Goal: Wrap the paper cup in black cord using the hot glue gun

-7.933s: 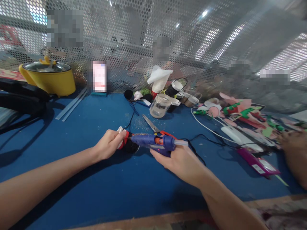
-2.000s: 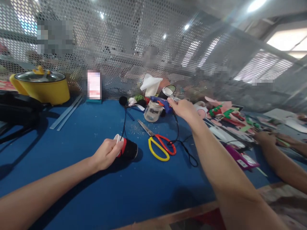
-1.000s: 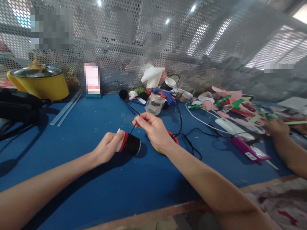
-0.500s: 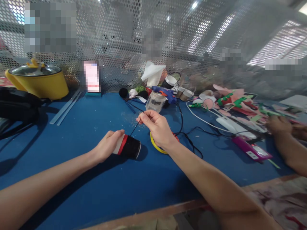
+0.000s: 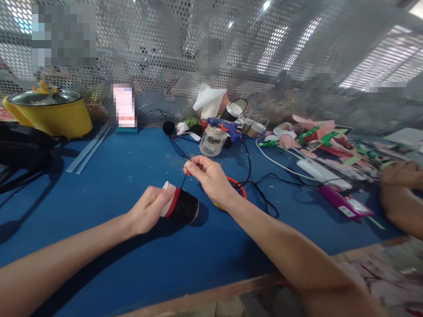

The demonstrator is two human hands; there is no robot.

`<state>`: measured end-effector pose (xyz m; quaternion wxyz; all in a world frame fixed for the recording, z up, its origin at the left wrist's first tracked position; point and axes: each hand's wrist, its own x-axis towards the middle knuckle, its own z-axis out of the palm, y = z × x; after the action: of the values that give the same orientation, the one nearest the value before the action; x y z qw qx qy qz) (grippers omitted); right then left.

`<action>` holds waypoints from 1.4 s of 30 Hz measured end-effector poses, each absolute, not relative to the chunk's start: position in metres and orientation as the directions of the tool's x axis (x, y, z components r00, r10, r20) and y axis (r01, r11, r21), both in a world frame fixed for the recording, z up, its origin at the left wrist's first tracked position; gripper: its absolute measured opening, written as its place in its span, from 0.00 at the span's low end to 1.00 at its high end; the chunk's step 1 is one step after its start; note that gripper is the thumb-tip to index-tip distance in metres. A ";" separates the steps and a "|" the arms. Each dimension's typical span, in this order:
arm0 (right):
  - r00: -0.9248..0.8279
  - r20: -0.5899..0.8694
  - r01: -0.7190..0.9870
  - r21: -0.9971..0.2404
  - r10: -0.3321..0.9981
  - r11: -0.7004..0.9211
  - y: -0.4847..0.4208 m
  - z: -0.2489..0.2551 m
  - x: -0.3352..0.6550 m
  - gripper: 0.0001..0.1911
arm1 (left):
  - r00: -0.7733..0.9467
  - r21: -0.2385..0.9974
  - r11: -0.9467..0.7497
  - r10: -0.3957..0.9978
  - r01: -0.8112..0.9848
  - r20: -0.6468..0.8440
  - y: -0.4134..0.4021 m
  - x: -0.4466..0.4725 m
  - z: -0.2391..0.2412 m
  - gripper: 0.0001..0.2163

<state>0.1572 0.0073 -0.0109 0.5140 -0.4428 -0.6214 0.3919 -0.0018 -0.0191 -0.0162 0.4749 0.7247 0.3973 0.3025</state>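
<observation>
A paper cup (image 5: 185,207) lies tilted on its side in my left hand (image 5: 150,209), which is closed around its white end. Black yarn covers most of the cup, with a red band between the black and the white. Above and right of it, my right hand (image 5: 208,176) pinches a strand of black yarn (image 5: 184,179) that runs taut down to the cup. From my fingertips the strand leads back toward a black yarn ball (image 5: 168,127). Partly hidden under my right wrist is a red and yellow ring (image 5: 240,187).
A clear jar (image 5: 212,141) with a blue glue gun (image 5: 226,127) stands behind my right hand. Further left are a phone (image 5: 124,105), flat strips (image 5: 88,150) and a yellow pot (image 5: 53,116). A purple power strip (image 5: 345,203), cables and another person's hand (image 5: 399,180) are at right.
My right hand has moved slightly left and down with the yarn. The cup has shifted a little right and turned. The other person's hand has moved right.
</observation>
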 end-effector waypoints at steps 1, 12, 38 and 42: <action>-0.086 0.285 0.156 -0.942 0.955 0.296 0.007 -0.011 0.157 0.08 | 0.516 0.919 -0.269 0.852 0.288 0.088 -0.019 -0.003 -0.017 0.19; -0.182 0.234 0.232 -0.934 0.955 0.273 0.005 -0.012 0.156 0.08 | 0.609 0.790 -0.568 0.718 0.231 0.338 -0.018 -0.007 -0.019 0.18; -0.301 0.072 0.339 -0.924 0.951 0.177 0.001 -0.014 0.150 0.08 | 0.625 0.707 -0.693 0.616 0.141 0.480 -0.018 -0.010 -0.019 0.16; -0.299 0.042 0.359 -0.921 0.953 0.153 0.000 -0.013 0.150 0.08 | 0.626 0.698 -0.704 0.605 0.132 0.492 -0.018 -0.010 -0.018 0.16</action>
<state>0.1496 0.0001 -0.0134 0.3412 -0.4836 -0.6784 0.4353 -0.0105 -0.0184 -0.0179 0.3167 0.8443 0.2183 0.3730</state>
